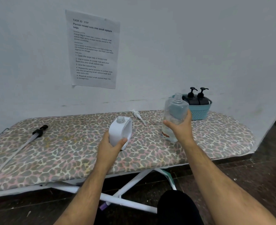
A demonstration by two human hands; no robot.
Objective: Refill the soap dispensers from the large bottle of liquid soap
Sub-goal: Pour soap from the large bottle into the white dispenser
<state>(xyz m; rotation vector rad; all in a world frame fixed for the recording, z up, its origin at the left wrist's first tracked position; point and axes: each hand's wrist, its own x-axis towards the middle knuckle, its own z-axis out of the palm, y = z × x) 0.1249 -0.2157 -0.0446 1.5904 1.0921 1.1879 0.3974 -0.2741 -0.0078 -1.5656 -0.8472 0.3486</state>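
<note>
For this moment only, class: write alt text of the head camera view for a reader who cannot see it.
Over a leopard-print ironing board, the left hand grips an uncapped white dispenser and the right hand grips a large clear uncapped bottle. A black pump and a white pump lie on the board; a blue basket holds two black dispensers.

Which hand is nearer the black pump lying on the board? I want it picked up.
Left. The left hand grips the white dispenser, right of the black pump; the right hand holds the clear bottle farther right.
</note>
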